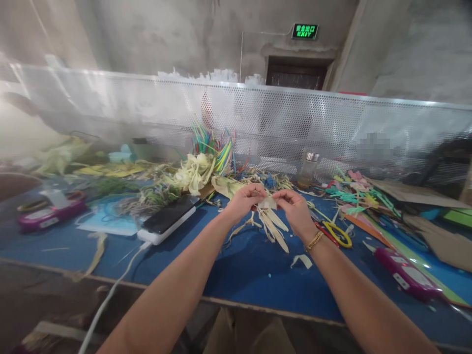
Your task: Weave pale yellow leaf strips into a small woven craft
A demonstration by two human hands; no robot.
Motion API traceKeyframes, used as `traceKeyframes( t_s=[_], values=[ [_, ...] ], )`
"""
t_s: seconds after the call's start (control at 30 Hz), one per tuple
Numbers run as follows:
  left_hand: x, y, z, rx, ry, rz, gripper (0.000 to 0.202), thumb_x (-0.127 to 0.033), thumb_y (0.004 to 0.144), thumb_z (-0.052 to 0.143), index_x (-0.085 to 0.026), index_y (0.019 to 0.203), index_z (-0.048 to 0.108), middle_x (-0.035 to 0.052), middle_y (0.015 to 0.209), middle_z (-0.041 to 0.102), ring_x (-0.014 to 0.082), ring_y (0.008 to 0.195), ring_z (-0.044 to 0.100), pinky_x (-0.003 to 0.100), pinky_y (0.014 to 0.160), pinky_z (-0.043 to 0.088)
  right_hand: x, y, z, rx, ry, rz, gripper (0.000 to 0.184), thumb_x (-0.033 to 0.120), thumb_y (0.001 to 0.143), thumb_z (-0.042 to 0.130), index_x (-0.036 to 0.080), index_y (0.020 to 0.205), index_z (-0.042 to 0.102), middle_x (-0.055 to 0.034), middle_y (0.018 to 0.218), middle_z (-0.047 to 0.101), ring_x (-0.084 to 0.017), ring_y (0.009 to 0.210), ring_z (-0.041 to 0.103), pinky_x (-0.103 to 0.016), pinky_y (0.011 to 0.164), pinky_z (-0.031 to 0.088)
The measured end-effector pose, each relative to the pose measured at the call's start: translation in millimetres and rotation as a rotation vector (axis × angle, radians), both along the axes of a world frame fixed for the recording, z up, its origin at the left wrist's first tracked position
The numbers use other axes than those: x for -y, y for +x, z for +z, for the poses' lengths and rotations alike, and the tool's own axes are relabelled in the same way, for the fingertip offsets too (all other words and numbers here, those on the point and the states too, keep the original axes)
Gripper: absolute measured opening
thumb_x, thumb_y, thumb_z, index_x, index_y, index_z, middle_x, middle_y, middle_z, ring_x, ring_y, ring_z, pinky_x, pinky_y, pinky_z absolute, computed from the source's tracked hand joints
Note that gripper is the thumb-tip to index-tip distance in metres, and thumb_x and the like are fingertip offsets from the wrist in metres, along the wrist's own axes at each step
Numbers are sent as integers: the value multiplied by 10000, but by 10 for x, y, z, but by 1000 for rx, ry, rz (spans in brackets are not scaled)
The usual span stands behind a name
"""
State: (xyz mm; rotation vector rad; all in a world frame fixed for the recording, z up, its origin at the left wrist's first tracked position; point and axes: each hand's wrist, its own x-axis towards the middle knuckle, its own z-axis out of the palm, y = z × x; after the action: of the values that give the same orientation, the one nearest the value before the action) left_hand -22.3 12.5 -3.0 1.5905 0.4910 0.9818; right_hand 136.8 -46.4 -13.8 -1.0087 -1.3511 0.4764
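My left hand (251,197) and my right hand (295,209) are close together above the blue table, fingers pinched. Between their fingertips is a small pale piece of corn husk (268,202), held from both sides. Just below lie several cut strips of dry husk (275,230), fanned out towards me. A curled scrap of husk (302,261) rests on the table nearer my body. Right beside my right wrist are scissors with yellow handles (341,235) and a red-handled tool (328,234), partly hidden by the wrist.
A phone (171,215) on a white power bank (165,230) lies left, cabled. Purple devices (407,275) (51,214) sit at both sides. Behind are husk bundles (195,172), coloured stems (202,140), a glass bottle (308,169) and a perforated metal screen (239,113). Coloured sheets (401,241) lie right.
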Motion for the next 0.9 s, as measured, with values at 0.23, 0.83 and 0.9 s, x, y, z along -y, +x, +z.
traceKeyframes(
  t_s=[0.23, 0.83, 0.9],
  values=[
    [54, 37, 5, -11, 4, 59, 132, -293, 731, 587, -163, 743, 566, -37, 574, 499, 71, 496, 465, 185, 463, 347, 119, -41, 100, 273, 71, -118, 118, 247, 773, 547, 188, 746, 645, -10, 701, 604, -128, 620, 522, -255, 588, 425],
    [-49, 50, -101, -89, 355, 232, 181, -266, 748, 620, -166, 898, 635, 2, 690, 604, 101, 602, 510, 220, 573, 380, 17, -11, 2, 276, 20, -181, 194, 361, 760, 610, 188, 830, 664, -62, 780, 682, -172, 670, 602, -312, 656, 482],
    [-61, 60, -110, -100, 354, 235, 142, -258, 741, 622, -162, 843, 644, -6, 664, 587, 99, 591, 497, 220, 568, 375, 3, -8, -16, 251, -2, -160, 182, 353, 754, 615, 185, 814, 650, -51, 744, 669, -165, 652, 592, -299, 639, 476]
  ],
)
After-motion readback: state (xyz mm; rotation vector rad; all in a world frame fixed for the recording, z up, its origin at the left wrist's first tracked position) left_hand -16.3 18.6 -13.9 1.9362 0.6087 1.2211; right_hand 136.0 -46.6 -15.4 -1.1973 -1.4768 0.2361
